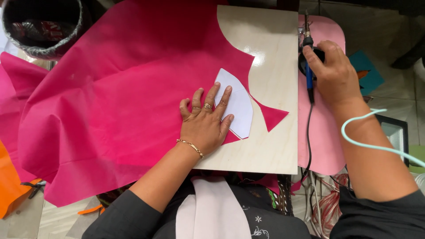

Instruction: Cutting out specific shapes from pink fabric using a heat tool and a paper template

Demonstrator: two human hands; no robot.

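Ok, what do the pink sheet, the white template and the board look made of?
Pink sheet: probably thin non-woven fabric, matte, soft creases. White template: paper or thin card, flat, crisp edges, one fold line. Board: pale wood or laminate, faint grain, glossy glare spot.

Your left hand (206, 124) covers the left edge of the white paper pattern (237, 108), so its full outline stays unseen. Your right hand (334, 73) wraps the blue-handled tool (308, 66), hiding its grip. The pink fabric (119, 97) runs off the left edge and hides most of the wooden board (274, 88). The black bin (42, 26) is cut off at the top.
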